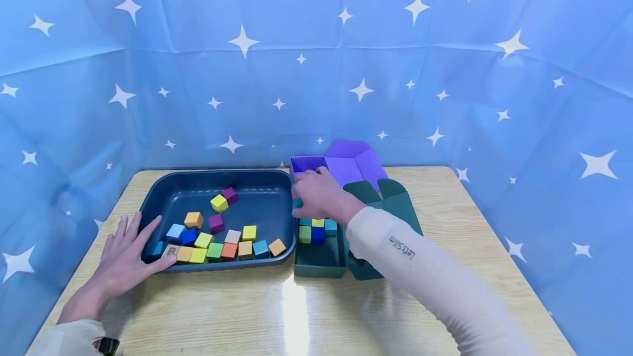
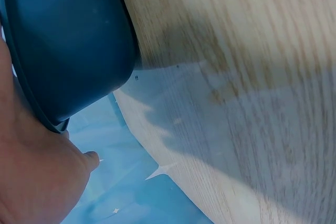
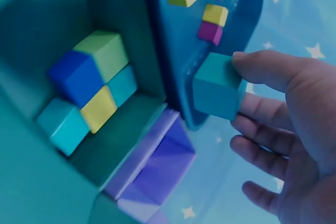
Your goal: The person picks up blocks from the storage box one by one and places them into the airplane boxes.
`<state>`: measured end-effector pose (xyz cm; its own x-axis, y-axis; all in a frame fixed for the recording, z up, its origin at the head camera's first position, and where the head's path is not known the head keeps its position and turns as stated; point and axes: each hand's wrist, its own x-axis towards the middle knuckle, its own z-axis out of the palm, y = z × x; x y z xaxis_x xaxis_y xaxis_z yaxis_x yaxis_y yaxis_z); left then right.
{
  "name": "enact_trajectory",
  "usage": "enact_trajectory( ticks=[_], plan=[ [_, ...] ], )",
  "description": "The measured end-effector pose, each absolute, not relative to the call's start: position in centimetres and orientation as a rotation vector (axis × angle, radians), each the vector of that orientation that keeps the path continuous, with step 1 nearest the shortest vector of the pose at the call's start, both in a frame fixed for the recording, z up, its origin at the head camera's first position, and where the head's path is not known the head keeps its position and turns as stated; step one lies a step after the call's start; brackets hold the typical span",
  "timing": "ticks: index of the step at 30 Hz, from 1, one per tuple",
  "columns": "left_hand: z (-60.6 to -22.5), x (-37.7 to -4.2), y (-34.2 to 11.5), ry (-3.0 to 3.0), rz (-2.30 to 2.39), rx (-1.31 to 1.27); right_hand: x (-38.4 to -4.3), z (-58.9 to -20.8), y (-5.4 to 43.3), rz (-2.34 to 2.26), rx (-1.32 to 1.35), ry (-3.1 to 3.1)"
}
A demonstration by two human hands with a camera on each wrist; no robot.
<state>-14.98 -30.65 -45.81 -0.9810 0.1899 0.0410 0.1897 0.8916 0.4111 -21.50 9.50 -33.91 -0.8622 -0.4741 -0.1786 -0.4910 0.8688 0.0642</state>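
Observation:
My right hand [image 1: 320, 191] pinches a teal cube [image 3: 216, 87] between thumb and fingertips, the other fingers loosely bent. It hovers over the gap where the dark blue tray [image 1: 262, 185] meets the dark green box [image 1: 318, 265]. Inside that box, blue [image 3: 77, 77], light green [image 3: 105, 53], yellow [image 3: 98, 109] and teal cubes [image 3: 64, 124] sit side by side. My left hand [image 1: 121, 257] rests on the tray's front left corner, fingers spread and fairly straight, with the thumb near a cube marked with a letter [image 1: 171, 251]. Many loose coloured cubes lie in the tray, mostly along its near side.
Behind the green box stands a purple box [image 1: 299, 165] with its lid [image 1: 346, 168] folded out to the right. The green box's lid [image 1: 399, 209] also lies out to the right, partly under my right forearm. A star-patterned blue cloth [image 1: 277, 76] surrounds the wooden table [image 1: 227, 312].

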Motion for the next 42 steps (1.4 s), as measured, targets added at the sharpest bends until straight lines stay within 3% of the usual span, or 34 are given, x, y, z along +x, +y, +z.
enact_trajectory(
  ticks=[16,42],
  plan=[
    [-45.7,-14.9,-30.6,3.043,0.651,0.307,-19.9,-36.3,13.5,0.323,-0.665,2.755],
    [-45.8,-15.0,-30.8,3.06,0.674,0.323,-19.4,-40.2,13.7,0.66,-0.715,2.754]
  ],
)
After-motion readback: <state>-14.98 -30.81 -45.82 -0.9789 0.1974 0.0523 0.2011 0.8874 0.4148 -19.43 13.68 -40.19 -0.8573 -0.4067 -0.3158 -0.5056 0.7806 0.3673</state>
